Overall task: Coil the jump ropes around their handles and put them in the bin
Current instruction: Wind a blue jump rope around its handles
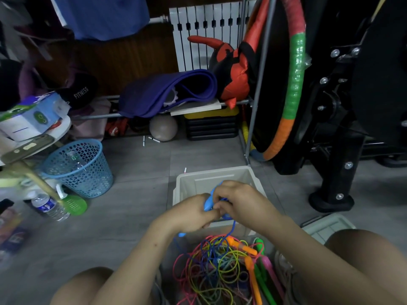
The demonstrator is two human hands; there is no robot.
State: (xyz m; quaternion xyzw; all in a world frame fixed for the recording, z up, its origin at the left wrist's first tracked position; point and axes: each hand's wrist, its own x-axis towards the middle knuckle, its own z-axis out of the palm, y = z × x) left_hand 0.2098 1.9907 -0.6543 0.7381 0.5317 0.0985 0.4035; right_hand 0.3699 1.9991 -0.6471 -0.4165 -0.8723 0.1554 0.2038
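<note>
The person is sitting on the grey floor with both hands working over the beige bin [253, 179], which is standing at twelve o'clock from the knees. The left hand [193, 213] is clenching the blue handles [208, 203] of a blue jump rope, with one blue handle end poking out below the fist at about seven o'clock. Touching it on the right, the right hand [236, 200] is pinching the blue cord [232, 227] against those handles, apparently laying on a turn of the coil. From the hands the cord is trailing down toward six o'clock into the tangled pile of ropes [218, 267] lying between the knees.

As a judgement, the task is only beginning. What little of the bin's inside is showing past the hands is looking bare, though the hands are hiding much of it, so I cannot tell whether a coiled rope is lying there. The blue rope is only partly wound, with loose cord hanging. At five o'clock in the pile, the orange handles [246, 249], green handle [259, 243] and pink handle [269, 263] are waiting uncoiled, their pink, yellow and green cords snarled together, so untangling is probably lying ahead.
</note>
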